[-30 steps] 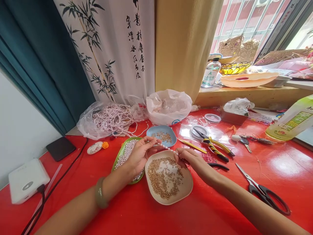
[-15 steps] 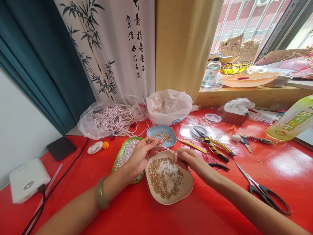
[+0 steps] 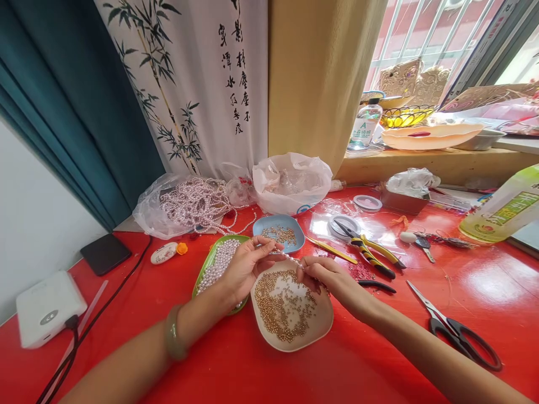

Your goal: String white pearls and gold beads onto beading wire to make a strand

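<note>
A short string of pearl beads (image 3: pixel 288 257) stretches between my two hands. My left hand (image 3: pixel 249 266) pinches its left end, and the fingers of my right hand (image 3: pixel 322 273) are closed on the other end. Below the string sits a cream dish (image 3: pixel 290 343) with small gold beads spread over its bottom. Partly behind my left hand and wrist, a green dish (image 3: pixel 201 269) holds white pearl beads. A blue dish (image 3: pixel 298 223) with a few gold beads stands just beyond my fingers.
Yellow-and-black pliers (image 3: pixel 368 255), yellow tweezers (image 3: pixel 334 250) and scissors (image 3: pixel 452 331) lie to the right. Bagged pearl strands (image 3: pixel 193 205) and a white plastic bag (image 3: pixel 290 182) stand at the back. At left are a phone (image 3: pixel 105 254) and a white box (image 3: pixel 50 311) with a cable.
My right hand has shifted slightly left, closer to my left hand along the bead string. My left hand keeps its pinch almost in place.
</note>
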Action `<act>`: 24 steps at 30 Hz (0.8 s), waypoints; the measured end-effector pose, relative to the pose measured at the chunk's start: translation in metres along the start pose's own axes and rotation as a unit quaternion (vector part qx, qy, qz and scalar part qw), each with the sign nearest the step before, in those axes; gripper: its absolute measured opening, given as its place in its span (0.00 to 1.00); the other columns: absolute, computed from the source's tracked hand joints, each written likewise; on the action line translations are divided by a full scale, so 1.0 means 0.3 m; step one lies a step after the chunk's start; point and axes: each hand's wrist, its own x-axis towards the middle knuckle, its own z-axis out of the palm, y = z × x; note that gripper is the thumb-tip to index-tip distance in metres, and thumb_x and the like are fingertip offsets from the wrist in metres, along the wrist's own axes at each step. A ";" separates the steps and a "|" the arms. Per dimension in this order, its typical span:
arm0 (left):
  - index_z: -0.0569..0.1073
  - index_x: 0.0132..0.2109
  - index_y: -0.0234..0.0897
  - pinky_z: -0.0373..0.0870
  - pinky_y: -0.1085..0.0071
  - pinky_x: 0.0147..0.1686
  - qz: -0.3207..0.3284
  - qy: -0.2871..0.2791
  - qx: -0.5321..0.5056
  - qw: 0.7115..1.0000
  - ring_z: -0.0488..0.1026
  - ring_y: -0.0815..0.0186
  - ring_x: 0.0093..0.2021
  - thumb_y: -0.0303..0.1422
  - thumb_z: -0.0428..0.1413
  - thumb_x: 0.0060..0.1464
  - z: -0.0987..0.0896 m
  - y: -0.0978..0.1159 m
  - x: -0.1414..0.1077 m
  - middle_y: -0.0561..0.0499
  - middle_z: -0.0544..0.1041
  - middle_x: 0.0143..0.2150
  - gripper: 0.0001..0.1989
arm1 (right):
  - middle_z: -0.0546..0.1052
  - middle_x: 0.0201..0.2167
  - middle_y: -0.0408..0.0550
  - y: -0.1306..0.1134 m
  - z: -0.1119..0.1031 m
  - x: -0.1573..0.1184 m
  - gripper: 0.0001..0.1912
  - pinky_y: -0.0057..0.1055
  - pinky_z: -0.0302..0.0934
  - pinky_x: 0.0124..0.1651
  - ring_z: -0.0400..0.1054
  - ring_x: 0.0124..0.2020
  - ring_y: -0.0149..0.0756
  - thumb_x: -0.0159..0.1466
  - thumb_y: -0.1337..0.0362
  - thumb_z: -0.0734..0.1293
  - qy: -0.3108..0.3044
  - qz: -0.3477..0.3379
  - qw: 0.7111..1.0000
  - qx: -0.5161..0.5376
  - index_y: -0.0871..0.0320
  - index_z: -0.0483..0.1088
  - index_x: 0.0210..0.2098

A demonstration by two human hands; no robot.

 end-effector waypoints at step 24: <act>0.67 0.29 0.32 0.67 0.86 0.20 -0.005 -0.021 0.026 0.999 0.75 0.71 0.29 0.25 0.57 0.46 0.001 -0.021 -0.004 0.50 0.76 0.31 0.04 | 0.58 0.19 0.40 -0.007 0.009 0.001 0.10 0.27 0.46 0.26 0.50 0.22 0.29 0.55 0.64 0.54 0.045 0.018 0.998 -0.038 0.60 0.63 0.23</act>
